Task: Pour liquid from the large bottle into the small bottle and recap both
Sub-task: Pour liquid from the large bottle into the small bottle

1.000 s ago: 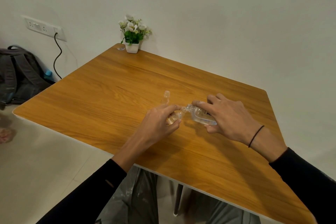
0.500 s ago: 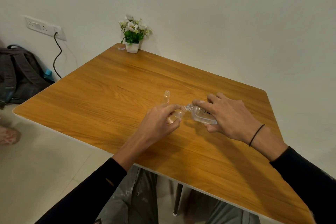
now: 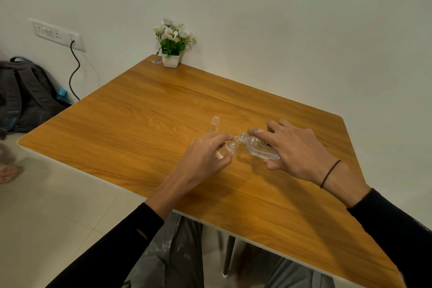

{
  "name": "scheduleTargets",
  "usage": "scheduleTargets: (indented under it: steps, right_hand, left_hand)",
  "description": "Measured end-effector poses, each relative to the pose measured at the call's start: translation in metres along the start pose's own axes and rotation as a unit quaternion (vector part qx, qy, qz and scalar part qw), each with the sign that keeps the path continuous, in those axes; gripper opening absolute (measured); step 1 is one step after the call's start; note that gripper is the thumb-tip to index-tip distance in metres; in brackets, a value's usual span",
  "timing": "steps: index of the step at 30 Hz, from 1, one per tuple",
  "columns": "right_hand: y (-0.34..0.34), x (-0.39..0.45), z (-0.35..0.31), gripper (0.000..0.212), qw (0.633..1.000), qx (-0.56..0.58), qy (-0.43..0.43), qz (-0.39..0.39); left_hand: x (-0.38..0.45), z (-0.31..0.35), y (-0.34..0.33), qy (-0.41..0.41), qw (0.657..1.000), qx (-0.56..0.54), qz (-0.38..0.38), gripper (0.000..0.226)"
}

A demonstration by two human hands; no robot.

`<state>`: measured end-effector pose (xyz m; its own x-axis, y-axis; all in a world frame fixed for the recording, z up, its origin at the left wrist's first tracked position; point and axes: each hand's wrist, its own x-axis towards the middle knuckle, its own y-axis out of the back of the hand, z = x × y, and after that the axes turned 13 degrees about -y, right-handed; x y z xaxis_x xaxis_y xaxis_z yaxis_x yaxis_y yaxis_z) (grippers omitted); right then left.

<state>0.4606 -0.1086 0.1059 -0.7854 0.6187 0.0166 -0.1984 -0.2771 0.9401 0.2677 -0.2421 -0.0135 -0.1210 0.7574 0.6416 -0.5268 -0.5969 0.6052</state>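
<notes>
**Pour under way, mouth to mouth, over a bare wooden table**

A wooden table (image 3: 140, 124) stands against a pale wall; nearest the camera, black sleeves reach in; the left hand (image 3: 203, 159) is closed around the small bottle (image 3: 228, 148), tilted neck-up, and the right hand (image 3: 294, 152) is clamped on the large bottle (image 3: 259, 148), tipped so its mouth meets the small one's; just beyond stands another clear open-necked container (image 3: 214, 124); a flower pot (image 3: 170, 59) sits at the far edge.

Both necks are narrow, so any wobble would likely spill liquid on the wood; overfilling is a risk too, since fingers hide the small bottle's level. No caps can be made out.
</notes>
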Motion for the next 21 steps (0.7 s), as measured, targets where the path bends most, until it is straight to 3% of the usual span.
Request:
scheduleTargets:
  steps: [21]
  right_hand:
    - [-0.01,-0.001,0.0,0.084,0.999,0.025,-0.01,0.018]
  left_hand:
    - [-0.001,-0.002,-0.004,0.014,0.999,-0.039,0.019,0.046]
